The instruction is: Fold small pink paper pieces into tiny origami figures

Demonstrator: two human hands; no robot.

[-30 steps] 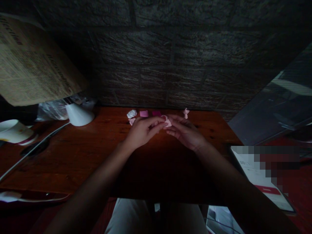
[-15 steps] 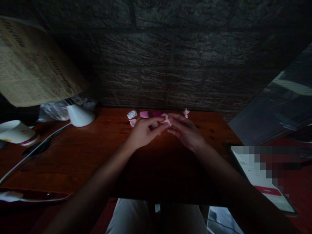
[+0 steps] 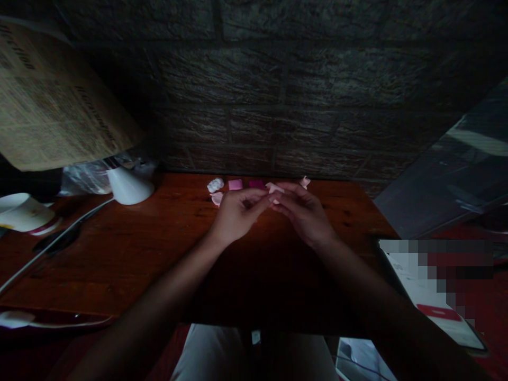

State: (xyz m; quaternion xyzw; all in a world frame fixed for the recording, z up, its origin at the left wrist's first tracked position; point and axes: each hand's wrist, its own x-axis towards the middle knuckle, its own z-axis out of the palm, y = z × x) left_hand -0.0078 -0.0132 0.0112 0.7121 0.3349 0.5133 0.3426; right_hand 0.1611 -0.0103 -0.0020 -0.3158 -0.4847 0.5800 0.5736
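Both hands meet above the back of the wooden table [image 3: 130, 254], pinching one small pale pink piece [image 3: 274, 189] that looks soft, like clay. My left hand [image 3: 238, 214] grips it from the left between thumb and fingers. From the right, my right hand [image 3: 305, 214] has thumb and fingers closed on it; part of the piece is covered. Beyond the hands lie a white lump [image 3: 215, 184], a pink square piece [image 3: 235, 184] and a dark magenta piece [image 3: 256, 184]. A pale pink piece [image 3: 216, 198] rests beside my left hand, and another curled pink piece [image 3: 305, 182] behind my right.
At the left stand a lamp with a white base [image 3: 129, 186] and printed paper shade [image 3: 59, 100], plus a paper cup [image 3: 26, 212]. A white cable [image 3: 59, 241] crosses the table. A brick wall [image 3: 254, 84] closes the back. A lit screen [image 3: 432, 301] is at the lower right.
The fingers have shifted slightly around the pale pink piece, and more of its upper edge shows. My left thumb has moved closer to the right fingers. Other pieces stay put.
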